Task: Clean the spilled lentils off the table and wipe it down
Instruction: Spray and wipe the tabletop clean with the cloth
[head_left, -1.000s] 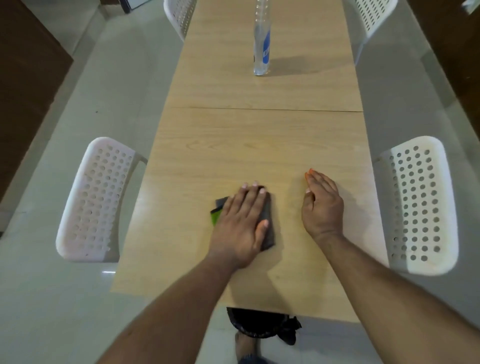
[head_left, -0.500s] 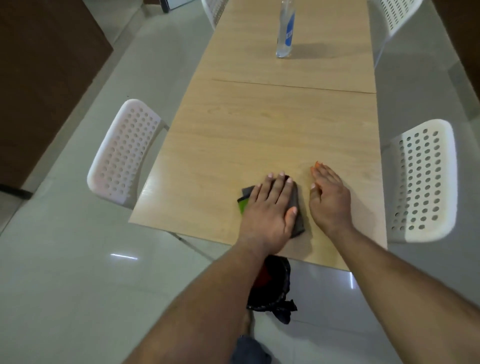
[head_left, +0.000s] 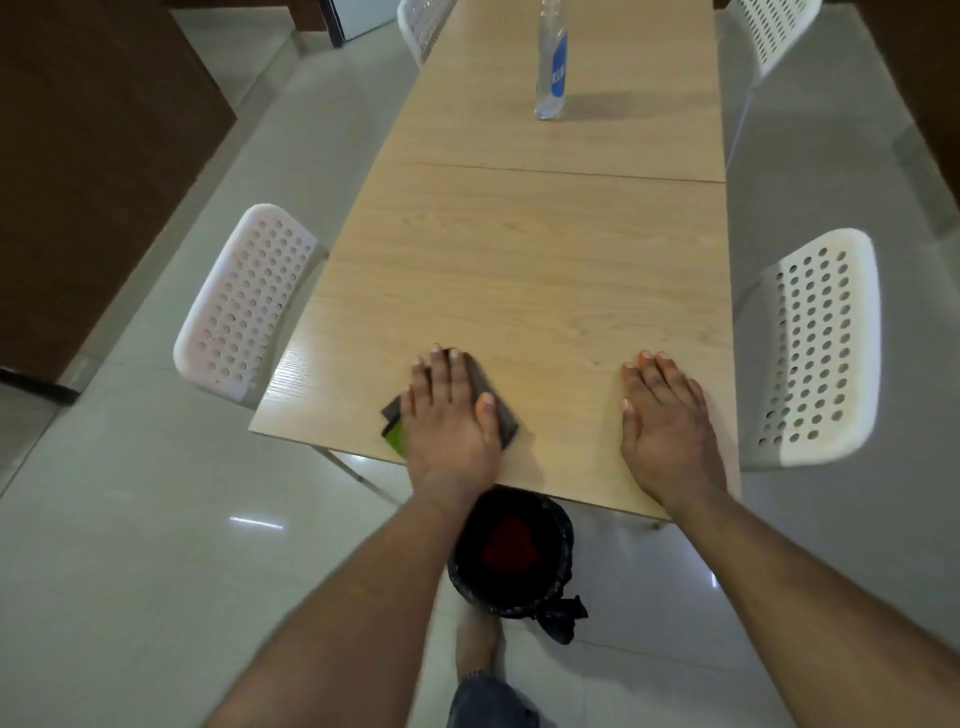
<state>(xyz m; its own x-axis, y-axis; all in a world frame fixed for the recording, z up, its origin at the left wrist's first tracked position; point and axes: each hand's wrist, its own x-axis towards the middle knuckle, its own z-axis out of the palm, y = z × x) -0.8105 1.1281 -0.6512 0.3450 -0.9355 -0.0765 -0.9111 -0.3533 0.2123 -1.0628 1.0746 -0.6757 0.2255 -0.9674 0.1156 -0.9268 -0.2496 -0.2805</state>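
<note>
A black-lined bin (head_left: 511, 553) with something red inside stands on the floor under the worktop's (head_left: 530, 270) near edge at 6 o'clock. The left hand (head_left: 451, 415) presses flat, fingers straight, on a dark cloth (head_left: 498, 410) near that edge, with the right hand (head_left: 665, 421) flat at 3 o'clock. A bottle (head_left: 550, 67) stands at 12 o'clock.

Dark grey cloth (head_left: 496, 410) w/ green edge, flat on table (head_left: 545, 270).

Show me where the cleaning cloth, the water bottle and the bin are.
cleaning cloth (head_left: 496, 405), head view, grey part right of the left hand (head_left: 451, 415) pressing it.
water bottle (head_left: 551, 67), head view, its blue label.
bin (head_left: 511, 545), head view, black-lined inside, below the table edge.
</note>
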